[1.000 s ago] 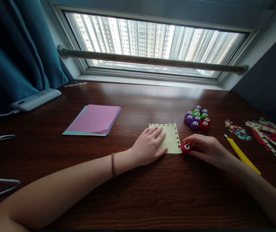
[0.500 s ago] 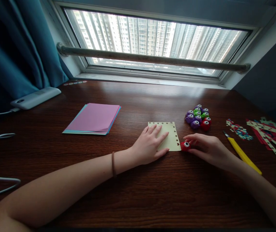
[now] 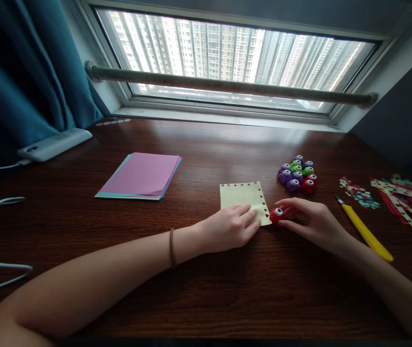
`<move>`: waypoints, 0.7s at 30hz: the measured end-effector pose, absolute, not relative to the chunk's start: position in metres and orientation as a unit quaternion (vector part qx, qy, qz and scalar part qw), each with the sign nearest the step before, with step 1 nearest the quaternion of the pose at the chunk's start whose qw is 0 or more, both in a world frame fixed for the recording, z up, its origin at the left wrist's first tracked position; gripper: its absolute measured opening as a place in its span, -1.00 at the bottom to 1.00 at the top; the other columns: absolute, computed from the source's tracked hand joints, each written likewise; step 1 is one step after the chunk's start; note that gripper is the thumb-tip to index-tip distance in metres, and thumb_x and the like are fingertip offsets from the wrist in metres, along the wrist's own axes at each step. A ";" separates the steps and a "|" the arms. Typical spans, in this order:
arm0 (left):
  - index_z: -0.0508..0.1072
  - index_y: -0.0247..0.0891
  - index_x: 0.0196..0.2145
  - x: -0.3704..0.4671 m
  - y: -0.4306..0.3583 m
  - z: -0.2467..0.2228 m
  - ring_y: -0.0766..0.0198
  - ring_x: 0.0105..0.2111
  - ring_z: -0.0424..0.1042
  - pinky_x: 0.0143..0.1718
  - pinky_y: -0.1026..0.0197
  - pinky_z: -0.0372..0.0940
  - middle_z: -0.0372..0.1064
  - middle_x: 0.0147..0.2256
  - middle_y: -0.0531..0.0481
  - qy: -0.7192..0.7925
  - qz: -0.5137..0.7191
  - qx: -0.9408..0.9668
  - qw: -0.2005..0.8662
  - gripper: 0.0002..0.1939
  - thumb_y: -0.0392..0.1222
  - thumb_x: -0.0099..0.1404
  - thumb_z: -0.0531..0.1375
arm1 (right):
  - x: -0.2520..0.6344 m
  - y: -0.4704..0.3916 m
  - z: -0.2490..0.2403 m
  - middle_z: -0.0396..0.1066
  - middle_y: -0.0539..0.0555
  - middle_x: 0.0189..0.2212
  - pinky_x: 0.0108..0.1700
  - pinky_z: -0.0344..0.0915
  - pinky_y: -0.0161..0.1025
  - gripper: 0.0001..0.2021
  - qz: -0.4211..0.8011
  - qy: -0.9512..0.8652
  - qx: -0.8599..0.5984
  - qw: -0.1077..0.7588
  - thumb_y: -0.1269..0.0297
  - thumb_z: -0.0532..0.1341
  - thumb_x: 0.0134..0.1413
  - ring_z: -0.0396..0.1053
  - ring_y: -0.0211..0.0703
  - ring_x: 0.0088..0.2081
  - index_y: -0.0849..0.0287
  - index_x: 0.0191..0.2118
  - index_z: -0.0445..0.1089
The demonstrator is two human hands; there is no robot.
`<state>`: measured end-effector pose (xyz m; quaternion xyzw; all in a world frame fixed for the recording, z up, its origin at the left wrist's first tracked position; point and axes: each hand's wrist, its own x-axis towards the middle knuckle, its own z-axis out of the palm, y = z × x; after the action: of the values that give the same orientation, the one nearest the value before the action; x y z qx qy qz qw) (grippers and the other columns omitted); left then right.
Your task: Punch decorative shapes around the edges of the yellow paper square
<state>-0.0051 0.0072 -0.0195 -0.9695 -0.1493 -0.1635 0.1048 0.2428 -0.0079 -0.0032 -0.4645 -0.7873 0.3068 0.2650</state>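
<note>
A square of pale yellow paper [image 3: 240, 196] lies on the desk, with small punched shapes along its top and right edges. My left hand [image 3: 229, 229] rests flat on the lower part of this sheet, fingers extended, hiding its lower left. At the sheet's lower right corner, my right hand [image 3: 305, 216] grips a small red punch [image 3: 276, 216] between thumb and fingers. The punch touches the paper's edge. Behind my right hand stands a cluster of purple, green and red punches [image 3: 297, 174].
Stacked coloured paper [image 3: 140, 173] lies left of centre. To the right are a yellow craft knife [image 3: 366, 233] with its blade showing, paper confetti [image 3: 359, 193] and cut strips [image 3: 404, 200]. A white device [image 3: 56, 144] with a cable sits at the far left.
My left hand has slid down and right towards the sheet's lower edge, uncovering more of the paper. My right hand still holds the red punch at the corner.
</note>
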 end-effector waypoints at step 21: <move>0.39 -0.36 -0.17 -0.008 0.000 -0.018 0.14 -0.20 0.42 -0.24 0.12 0.34 0.44 -0.23 -0.14 -0.150 -0.279 -0.930 0.187 -0.81 -0.32 0.31 0.03 | 0.226 -0.017 -0.009 0.43 0.12 -0.25 -0.18 0.44 -0.13 -0.69 0.398 -0.728 -0.455 0.325 0.22 0.28 -0.01 0.43 -0.08 -0.27 0.19 -0.13 0.32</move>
<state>-0.0085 -0.0002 -0.0185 -0.9298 -0.1502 -0.2791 0.1871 0.2265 -0.0166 -0.0086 -0.4550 -0.7276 0.3977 0.3246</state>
